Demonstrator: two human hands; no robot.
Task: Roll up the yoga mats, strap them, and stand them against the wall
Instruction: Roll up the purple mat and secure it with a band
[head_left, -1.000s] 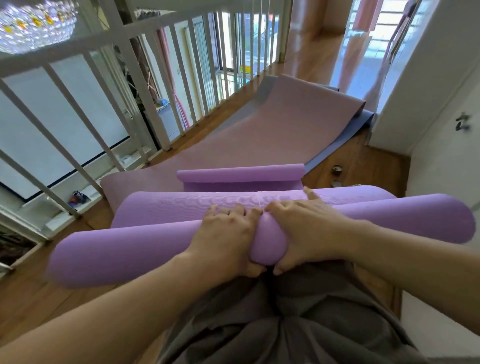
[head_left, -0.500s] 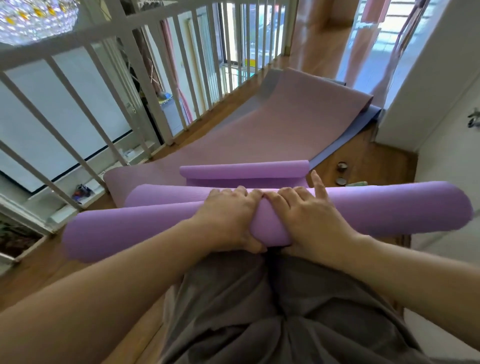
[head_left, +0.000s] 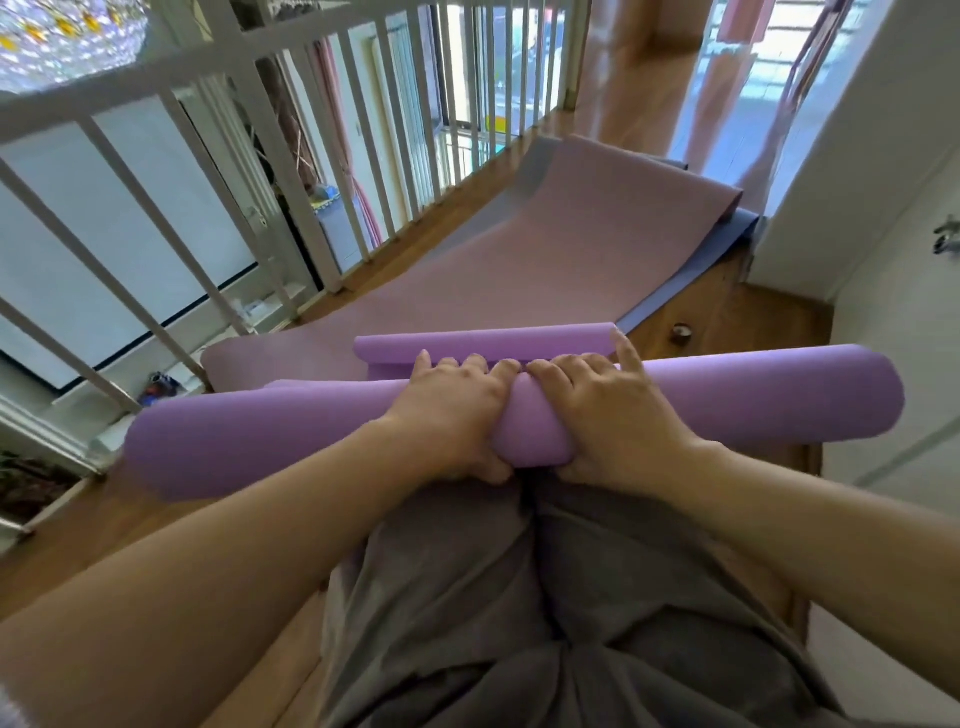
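Note:
A purple yoga mat (head_left: 753, 400) is wound into a long thick roll that lies across the floor in front of my knees. My left hand (head_left: 447, 410) and my right hand (head_left: 608, 415) grip the roll side by side at its middle, fingers over the top and thumbs under the near side. Just beyond the roll, the mat's far end (head_left: 483, 343) curls up in a small purple fold. Further out a pink mat (head_left: 545, 249) lies flat on top of a blue mat (head_left: 727, 244).
A white railing (head_left: 270, 135) runs along the left above a drop. A white wall (head_left: 893, 218) and a door stand on the right. A small round object (head_left: 681, 332) lies on the wood floor by the blue mat. My grey trousers (head_left: 545, 597) fill the foreground.
Both hands have pushed the purple roll away from me. The flat strip of purple mat ahead of it has shrunk, and the roll now nearly meets the curled far end.

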